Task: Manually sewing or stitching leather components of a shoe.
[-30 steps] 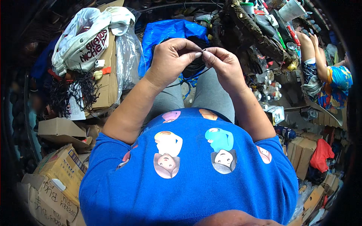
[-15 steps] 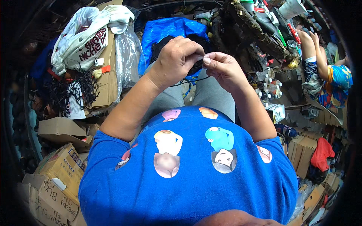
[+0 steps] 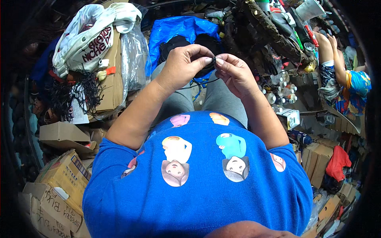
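Note:
Above my knees, my left hand (image 3: 183, 65) and my right hand (image 3: 236, 73) meet, thumb and forefinger pinched on each side. Between the fingertips shows a small dark bit of black cord (image 3: 214, 59), knot-like, though its exact form is too small to make out. A thin black cord (image 3: 207, 82) trails below the right hand toward the left. Just beyond the hands lie soft black pieces (image 3: 174, 43), partly covered by my fingers, on a crumpled blue plastic sheet (image 3: 178, 25).
To the left, a white cloth bag (image 3: 85, 41) rests on cardboard (image 3: 109, 93) beside a tangle of black cords (image 3: 85, 93). Cardboard boxes (image 3: 63, 133) stand at lower left. Small bottles (image 3: 283, 91) cluster on the right. Another person's arm (image 3: 338, 59) shows at far right.
My left hand has turned, so its thumb now shows pressed to the forefinger. The dark bit of cord between the fingertips has come into sight. The right hand stays close to its place.

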`<control>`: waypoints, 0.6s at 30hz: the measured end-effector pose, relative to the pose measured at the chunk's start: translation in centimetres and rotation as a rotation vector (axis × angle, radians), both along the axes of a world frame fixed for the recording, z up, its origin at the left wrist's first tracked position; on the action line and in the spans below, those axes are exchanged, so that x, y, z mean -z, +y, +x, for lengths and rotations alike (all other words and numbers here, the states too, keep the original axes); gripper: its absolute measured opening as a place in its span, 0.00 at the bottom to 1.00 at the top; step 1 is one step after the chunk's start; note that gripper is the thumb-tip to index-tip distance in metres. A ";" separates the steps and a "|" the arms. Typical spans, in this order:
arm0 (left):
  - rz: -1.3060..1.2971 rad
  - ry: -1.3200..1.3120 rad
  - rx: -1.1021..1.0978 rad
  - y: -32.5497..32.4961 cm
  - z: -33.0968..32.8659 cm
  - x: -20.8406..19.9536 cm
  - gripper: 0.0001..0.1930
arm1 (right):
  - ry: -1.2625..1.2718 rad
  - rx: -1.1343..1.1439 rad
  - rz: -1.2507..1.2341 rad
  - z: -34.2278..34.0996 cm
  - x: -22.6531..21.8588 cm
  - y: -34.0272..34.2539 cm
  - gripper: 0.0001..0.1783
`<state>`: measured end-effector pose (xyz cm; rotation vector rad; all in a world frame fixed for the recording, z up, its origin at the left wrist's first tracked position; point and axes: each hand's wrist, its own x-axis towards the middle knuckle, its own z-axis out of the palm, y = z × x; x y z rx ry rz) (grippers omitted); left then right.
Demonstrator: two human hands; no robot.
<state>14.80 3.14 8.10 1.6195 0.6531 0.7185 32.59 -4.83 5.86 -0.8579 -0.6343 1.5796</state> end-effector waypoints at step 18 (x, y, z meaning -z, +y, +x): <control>0.757 0.267 -0.066 1.1 -1.8 -0.8 0.03 | -0.548 -0.029 0.064 -0.4 -0.5 -0.5 0.10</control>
